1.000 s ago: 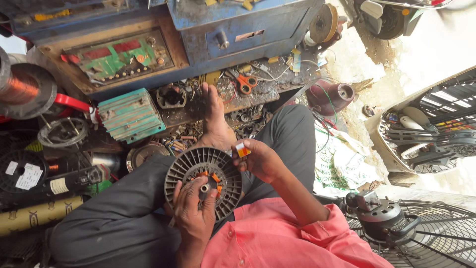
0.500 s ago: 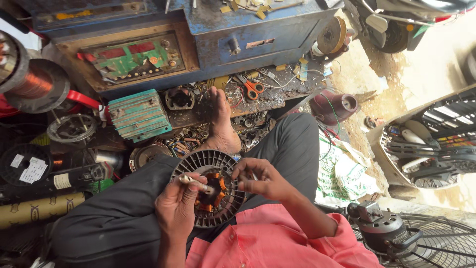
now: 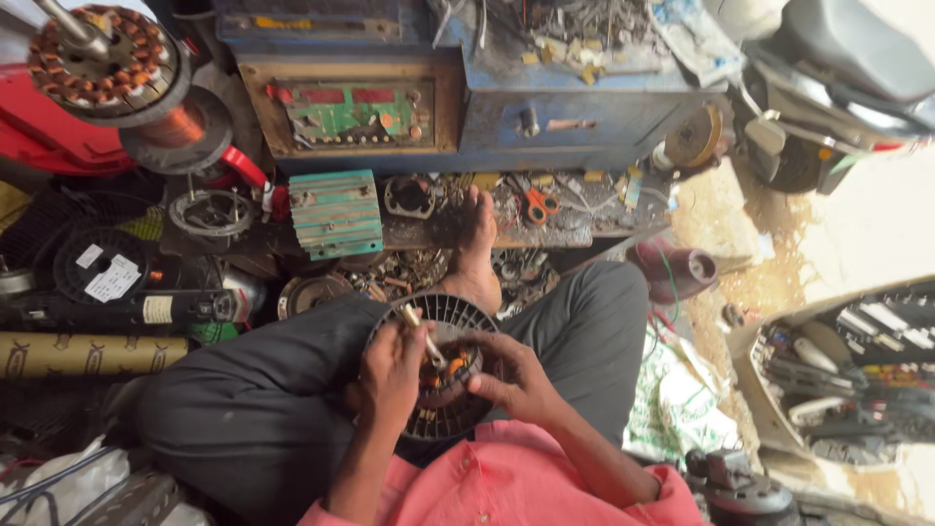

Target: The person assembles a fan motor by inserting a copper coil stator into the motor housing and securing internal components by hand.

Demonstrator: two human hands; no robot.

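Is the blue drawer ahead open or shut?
Shut, as far as I can tell: the drawer front sits flush with the blue cabinet, handle facing out, with no gap visible around it.

Cluttered motor repair workshop, copper-wound stator, wire spools, fan grilles

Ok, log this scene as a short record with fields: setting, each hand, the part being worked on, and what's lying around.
setting: cluttered repair spot, person seated with one bare foot forward
left hand: holds a thin tool over the motor
right hand: grips the motor's edge
motor: round, finned rim, resting on the lap, copper windings at centre
nearby: orange scissors, green finned block, circuit board, wire spool, fan guard
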